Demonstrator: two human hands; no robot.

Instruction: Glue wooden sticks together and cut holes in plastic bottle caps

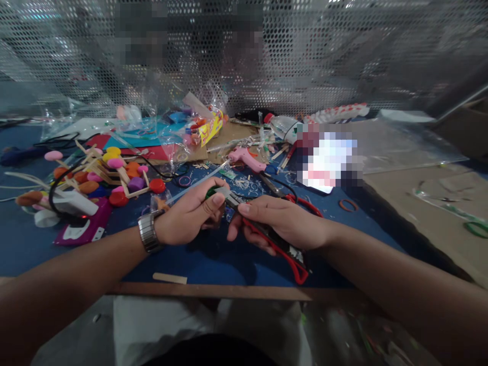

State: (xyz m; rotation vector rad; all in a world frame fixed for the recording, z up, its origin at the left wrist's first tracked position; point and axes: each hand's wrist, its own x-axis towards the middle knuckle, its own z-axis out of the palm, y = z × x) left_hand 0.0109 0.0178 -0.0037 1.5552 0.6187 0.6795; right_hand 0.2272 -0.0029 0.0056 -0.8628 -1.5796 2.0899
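Note:
Close to the middle of the table, my left hand (194,211) is closed on a small green round piece (211,192), mostly covered by the fingers, so its kind is unclear. A pale, translucent bit shows by the thumb. My right hand (280,221) is wrapped round a red-and-black utility knife (276,239), held slanting. Its metal tip points up and left and meets the piece at my left fingertips. The knife's red looped end sticks out below my right palm. Behind my right wrist lie red-handled scissors (310,206).
Behind my hands are a pink glue gun (247,158), a plastic bottle (285,128) and a lit phone (328,162). At left, a stick-and-coloured-cap model (114,173) stands near a purple power strip (86,223). A wooden stick (170,278) lies by the front edge.

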